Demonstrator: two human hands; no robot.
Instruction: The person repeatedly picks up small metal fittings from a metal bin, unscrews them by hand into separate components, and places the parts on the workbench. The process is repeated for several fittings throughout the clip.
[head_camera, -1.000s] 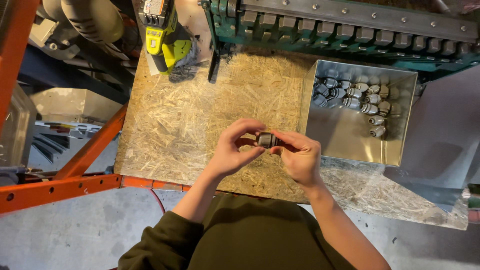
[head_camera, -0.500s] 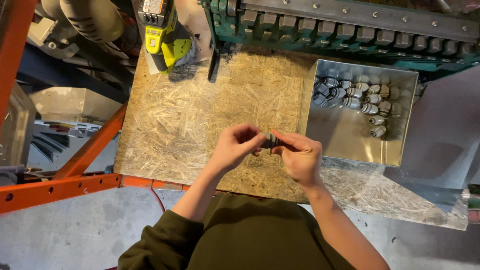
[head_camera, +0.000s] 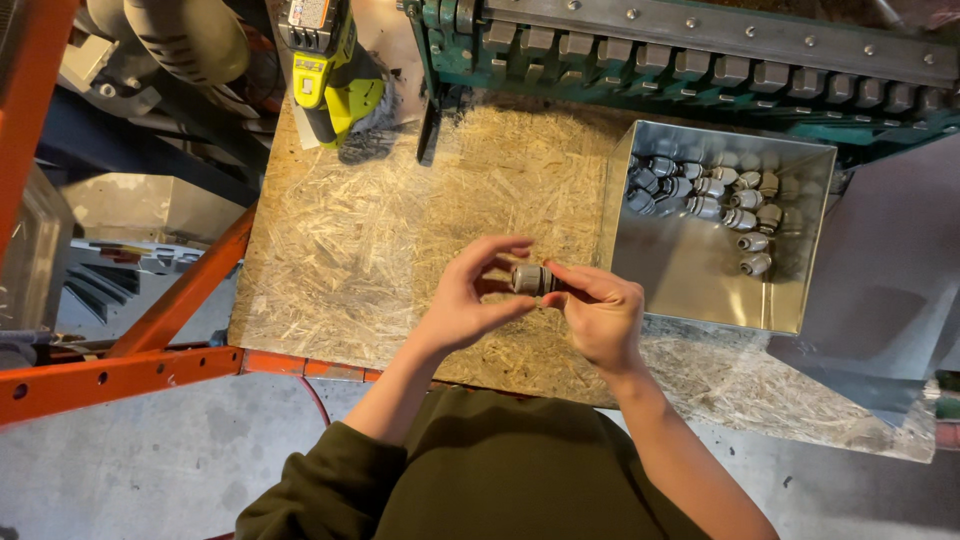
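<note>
A small grey cylindrical fitting (head_camera: 530, 279) is held between both hands over a chipboard bench top (head_camera: 350, 240). My left hand (head_camera: 470, 295) pinches its left end with thumb and fingers. My right hand (head_camera: 600, 315) grips its right end, fingers curled. To the right stands a shiny metal box (head_camera: 690, 280) with several similar grey fittings (head_camera: 710, 195) piled at its far side.
A yellow-green cordless drill (head_camera: 335, 75) lies at the bench's far left. A green machine with a row of metal blocks (head_camera: 700, 55) runs along the back. Orange steel rack beams (head_camera: 150, 330) frame the left and near edge. Grey floor lies below.
The left hand's fingers have shifted around the fitting, as if turning it; both hands stay in the same spot above the bench.
</note>
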